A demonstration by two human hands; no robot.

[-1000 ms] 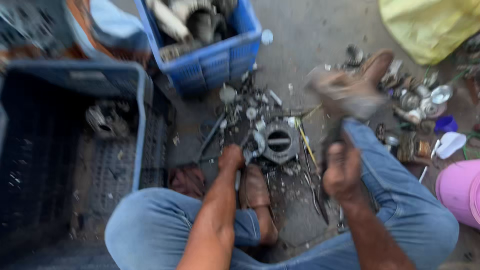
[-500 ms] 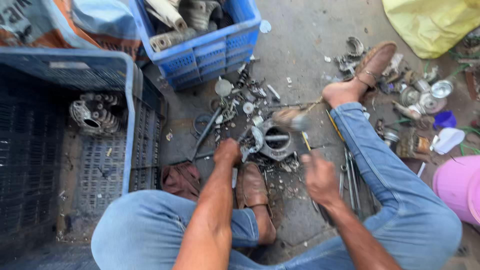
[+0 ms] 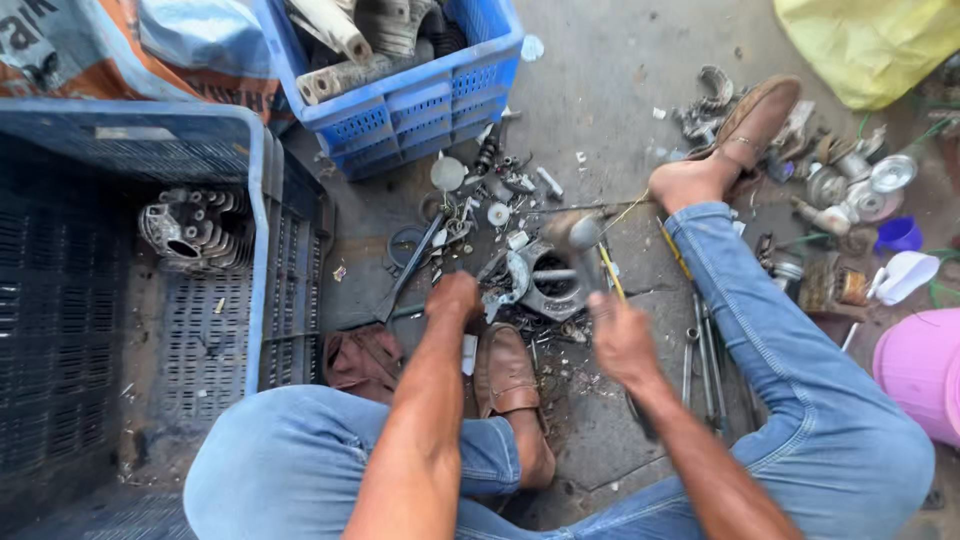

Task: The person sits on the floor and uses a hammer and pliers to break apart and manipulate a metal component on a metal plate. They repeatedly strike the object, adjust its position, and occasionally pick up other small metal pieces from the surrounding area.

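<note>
I sit on the concrete floor with a grey metal engine part in front of my brown shoe. My left hand is closed around a thin metal tool held against the part's left side. My right hand grips the yellowish handle of a hammer, whose blurred head is just above the part's far rim. Small washers, bolts and metal scraps lie around the part.
A large blue crate at left holds a finned cylinder. A smaller blue basket of metal pieces stands at the top. Long tools lie by my right leg. A pink bucket, yellow bag and more scrap are at right.
My right hand has swung the hammer down from a raised position at the right onto the engine part. My left hand has stayed at the part.
</note>
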